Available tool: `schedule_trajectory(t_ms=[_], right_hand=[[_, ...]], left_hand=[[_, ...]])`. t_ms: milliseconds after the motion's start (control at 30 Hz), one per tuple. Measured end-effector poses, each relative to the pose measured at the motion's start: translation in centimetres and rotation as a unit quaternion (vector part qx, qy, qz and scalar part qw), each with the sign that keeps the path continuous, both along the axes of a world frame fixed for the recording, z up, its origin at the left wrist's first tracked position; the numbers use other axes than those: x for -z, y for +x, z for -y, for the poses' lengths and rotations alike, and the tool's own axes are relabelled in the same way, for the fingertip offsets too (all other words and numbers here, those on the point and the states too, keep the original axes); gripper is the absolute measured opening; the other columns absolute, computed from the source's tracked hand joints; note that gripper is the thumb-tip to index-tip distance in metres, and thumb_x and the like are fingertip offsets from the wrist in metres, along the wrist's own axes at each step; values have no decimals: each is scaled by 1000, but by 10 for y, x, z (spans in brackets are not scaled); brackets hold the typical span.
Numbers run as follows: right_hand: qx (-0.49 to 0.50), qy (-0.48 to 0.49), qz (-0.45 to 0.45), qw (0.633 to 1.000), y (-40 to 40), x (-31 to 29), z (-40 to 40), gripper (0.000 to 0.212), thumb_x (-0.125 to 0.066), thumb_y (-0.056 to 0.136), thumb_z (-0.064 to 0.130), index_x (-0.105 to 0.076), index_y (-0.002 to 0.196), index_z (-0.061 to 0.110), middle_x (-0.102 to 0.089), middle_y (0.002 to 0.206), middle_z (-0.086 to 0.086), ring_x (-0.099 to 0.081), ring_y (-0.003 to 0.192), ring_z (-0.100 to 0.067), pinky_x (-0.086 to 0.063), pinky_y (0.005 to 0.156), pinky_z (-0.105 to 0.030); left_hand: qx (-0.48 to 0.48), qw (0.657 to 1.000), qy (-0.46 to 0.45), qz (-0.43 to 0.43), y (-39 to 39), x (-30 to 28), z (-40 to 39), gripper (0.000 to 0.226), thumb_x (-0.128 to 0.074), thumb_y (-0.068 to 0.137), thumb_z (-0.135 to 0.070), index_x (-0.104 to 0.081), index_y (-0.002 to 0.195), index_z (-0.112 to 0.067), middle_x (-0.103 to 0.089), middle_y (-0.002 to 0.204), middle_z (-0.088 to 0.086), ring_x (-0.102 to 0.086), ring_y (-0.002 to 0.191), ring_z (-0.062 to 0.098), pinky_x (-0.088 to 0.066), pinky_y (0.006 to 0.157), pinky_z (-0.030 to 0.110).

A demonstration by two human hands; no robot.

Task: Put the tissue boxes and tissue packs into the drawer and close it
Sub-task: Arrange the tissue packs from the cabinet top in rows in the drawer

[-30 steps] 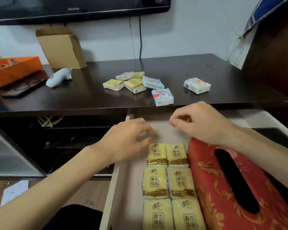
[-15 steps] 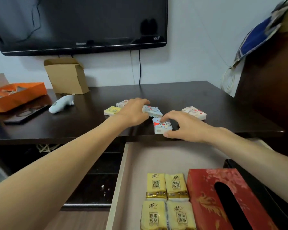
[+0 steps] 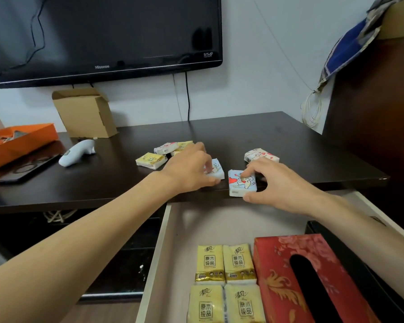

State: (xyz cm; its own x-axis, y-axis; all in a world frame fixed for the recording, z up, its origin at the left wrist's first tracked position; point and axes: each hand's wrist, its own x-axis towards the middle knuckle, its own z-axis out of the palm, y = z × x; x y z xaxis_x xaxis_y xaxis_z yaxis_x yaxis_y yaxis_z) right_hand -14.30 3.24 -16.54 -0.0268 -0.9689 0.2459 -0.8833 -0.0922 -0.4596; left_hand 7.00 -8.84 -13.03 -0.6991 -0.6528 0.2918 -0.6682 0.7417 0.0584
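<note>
The drawer [image 3: 219, 224] stands open below the dark desk [image 3: 278, 141]. Inside lie several yellow tissue packs [image 3: 224, 264] and a red tissue box [image 3: 296, 276]. At the desk's front edge my right hand [image 3: 282, 185] pinches a blue-and-white pack with red hearts [image 3: 241, 185]. My left hand [image 3: 189, 171] grips a second blue-white pack [image 3: 217, 170] just left of it. Further back lie a yellow pack [image 3: 151, 160], a white-red pack [image 3: 166, 148] with another yellow one partly hidden behind my hand, and a white-red pack [image 3: 261, 156] at the right.
A cardboard box [image 3: 84, 113], an orange tray [image 3: 16, 143], a white handheld device [image 3: 76, 152] and a dark phone [image 3: 26, 169] sit on the desk's left part. A TV [image 3: 103, 36] hangs on the wall. A dark cabinet [image 3: 371, 113] rises at the right.
Both hands rose from the drawer to the desk top. The left hand shifted right onto a blue-white pack, and the right hand closed on the heart pack at the edge.
</note>
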Motion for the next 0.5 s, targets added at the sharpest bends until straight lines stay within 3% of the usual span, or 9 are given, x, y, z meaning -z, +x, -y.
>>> schedule_trajectory(t_ms=[67,167,233,333,500], right_hand=[[4,7,14,1000,1,3,-1,50,-81,81,45,-61,126,33,-61,128,15,-60,108,-8,-54,87,-32],[1,12,12,1000,2,3,-1,47,-76,84,50,-60,125,35,-64,125,16,-63,103,-5,-52,79,-27],[1,4,12,1000,2,1,-4,43,-76,85,51,-60,122,35,-66,123,16,-63,102,-7,-51,78,-27],[-15,-12,36,999,3,0,-12,47,-81,80,48,-61,121,35,-66,123,15,-64,109,-8,-56,88,-34],[-80,14,132,988,3,-6,-29,45,-89,75,36,-59,109,39,-70,120,16,-67,112,4,-59,94,-26]], left_hand=[[16,999,35,4,0,-4,3,30,-72,82,-50,-71,90,-21,-55,125,1,-47,122,20,-41,90,34],[-2,993,119,-5,-4,-5,8,25,-71,85,-44,-64,86,-20,-58,107,-4,-56,108,18,-39,69,28],[-11,992,129,-6,-6,-3,9,22,-72,84,-40,-63,89,-21,-60,105,-4,-59,103,19,-42,64,27],[-7,989,147,-29,-1,-5,1,34,-80,75,-40,-62,99,-25,-62,108,-6,-61,97,15,-53,77,32],[23,976,193,-99,31,9,-27,48,-86,67,-31,-54,102,-33,-63,109,-9,-62,96,5,-49,72,11]])
